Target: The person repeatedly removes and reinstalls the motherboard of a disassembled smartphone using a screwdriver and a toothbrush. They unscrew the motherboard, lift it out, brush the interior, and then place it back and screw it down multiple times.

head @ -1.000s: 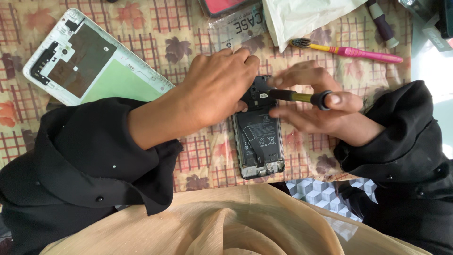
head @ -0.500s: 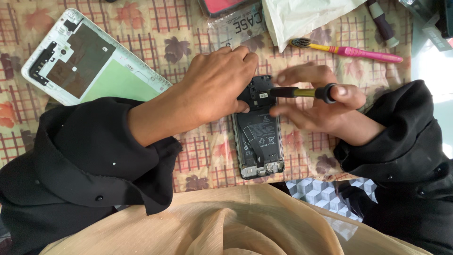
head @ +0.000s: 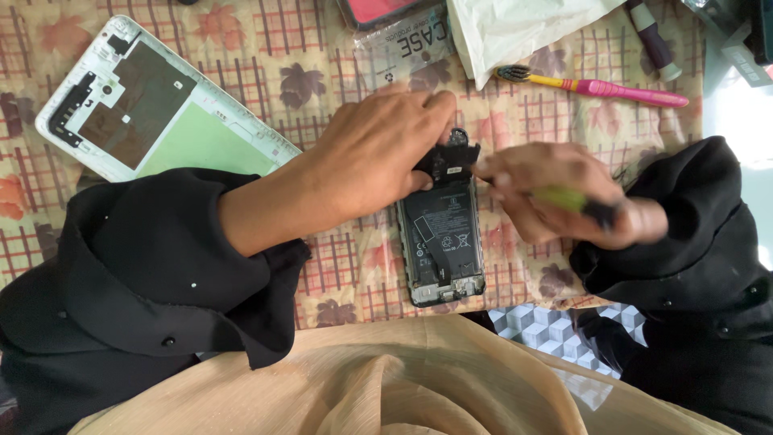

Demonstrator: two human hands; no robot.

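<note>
1. A person in black sleeves works over an opened smartphone [head: 441,242] lying back-up on a counter [head: 241,56] covered with a checked cloth printed with leaves; the phone's rear cover is off, exposing the dark battery and the small board at its lower end.

2. The left hand [head: 370,157] reaches in from the left, fingers curled down onto the phone's upper end, where it pinches a black inner cover piece [head: 451,157] that sits tilted up from the phone's top edge.

3. The right hand [head: 555,193] comes in from the right, clenched around a screwdriver [head: 576,201] with a yellow-green and black handle; the hand is blurred, and the tool's tip is hidden behind the fingers just beside the black cover piece.

4. The phone lies at the centre of the counter, between the two hands and close to the person's lap, where tan fabric [head: 362,379] spreads across the bottom of the view.

5. A white phone back panel [head: 153,113], inner face up with dark patches and a pale green area, rests at an angle to the upper left, partly under the left sleeve.

6. A pink-and-yellow toothbrush [head: 596,87] lies above the right hand, well apart from the phone; a white plastic bag [head: 515,28] and a clear packet [head: 403,44] sit along the top edge.
</note>
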